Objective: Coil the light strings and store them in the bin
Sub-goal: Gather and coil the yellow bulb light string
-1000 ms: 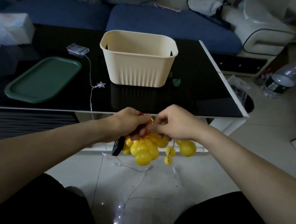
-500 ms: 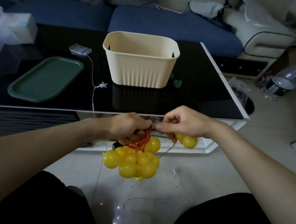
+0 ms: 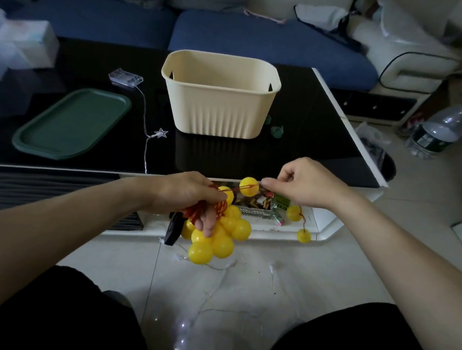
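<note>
You are midway through coiling the yellow ball light string (image 3: pixel 222 235). Your left hand (image 3: pixel 188 196) is closed around the gathered loops of red wire (image 3: pixel 217 210), and the cluster of yellow balls hangs below it, off the table's near edge and above the floor. A black battery pack (image 3: pixel 173 229) dangles just beside the cluster. Your right hand (image 3: pixel 302 183) pinches the wire just beside one ball (image 3: pixel 248 186), drawn out taut from the bundle; two more balls (image 3: pixel 293 213) trail loose below that hand.

The next move, as I judge it, calls for you to bring the pinched stretch back over your left hand as another loop, then gather in the last two balls. Keep the left grip firm so the loops do not slip.

The cream bin (image 3: pixel 219 101) stands upright and looks empty, near the middle of the table (image 3: pixel 293 157), well apart from your hands. A second string with a star light (image 3: pixel 160 133) and clear battery box (image 3: pixel 125 77) lies near the bin's left side and runs over the table's near edge, not yet coiled.
</note>
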A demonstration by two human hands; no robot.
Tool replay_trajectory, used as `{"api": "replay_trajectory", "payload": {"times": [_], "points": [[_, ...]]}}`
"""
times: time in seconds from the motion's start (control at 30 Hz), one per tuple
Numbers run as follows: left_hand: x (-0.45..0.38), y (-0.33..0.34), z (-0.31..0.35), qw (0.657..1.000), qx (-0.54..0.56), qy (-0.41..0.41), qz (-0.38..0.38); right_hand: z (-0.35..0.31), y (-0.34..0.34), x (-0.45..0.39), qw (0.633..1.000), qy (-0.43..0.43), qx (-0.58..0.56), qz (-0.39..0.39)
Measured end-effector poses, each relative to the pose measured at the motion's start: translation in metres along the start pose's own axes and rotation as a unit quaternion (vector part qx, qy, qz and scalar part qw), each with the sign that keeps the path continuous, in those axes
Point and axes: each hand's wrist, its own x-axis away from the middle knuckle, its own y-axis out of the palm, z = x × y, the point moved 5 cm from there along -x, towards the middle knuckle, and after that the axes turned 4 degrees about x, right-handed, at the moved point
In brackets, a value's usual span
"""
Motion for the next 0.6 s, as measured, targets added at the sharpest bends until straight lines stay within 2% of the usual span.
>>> {"api": "replay_trajectory", "payload": {"times": [0.1,0.23,0.5,0.6], "points": [[0.000,0.001,0.005,0.998,0.046,-0.005,0.045,-0.012,0.005,0.001,0.999,-0.018,-0.032,0.020],[-0.003,-0.003,0.007,0.981,0.150,-0.008,0.126,-0.031,0.024,0.005,0.997,-0.064,-0.023,-0.039],[-0.004,-0.005,0.003,0.917,0.348,-0.026,0.195,-0.067,0.041,0.019,0.984,-0.150,0.083,-0.055],[-0.005,-0.008,0.001,0.884,0.411,-0.021,0.221,-0.072,0.051,0.022,0.971,-0.184,0.129,-0.087]]}}
